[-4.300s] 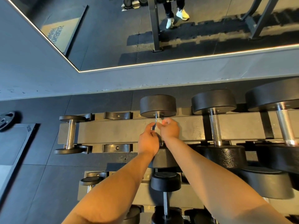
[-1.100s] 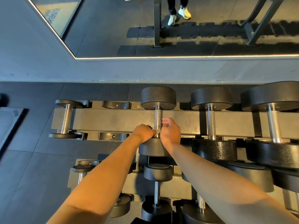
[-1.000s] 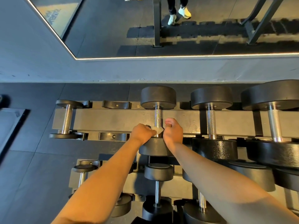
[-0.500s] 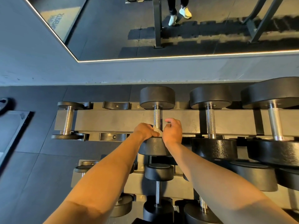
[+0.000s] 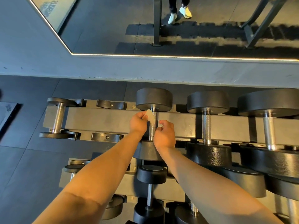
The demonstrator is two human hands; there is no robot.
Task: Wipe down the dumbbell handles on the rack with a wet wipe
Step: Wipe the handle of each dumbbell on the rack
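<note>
A dark metal rack stands on a floor of dark rubber tiles, its far edge close to a grey wall. A mirror with a lit strip along its lower edge hangs there and reflects steel posts and a pair of white shoes.

On the top tier a small dumbbell sits at the left end, next to two black cradles. At mid-rack lies the dumbbell being cleaned, and two larger dumbbells follow toward the right end, the last cut off by the frame.

The left hand pinches the wet wipe against the far end of the knurled handle, just under the far head. The right hand is curled close beside the handle's right side; whether its fingertips grip the wipe's other end I cannot tell. The near head and the lower tier are largely hidden by both forearms.
</note>
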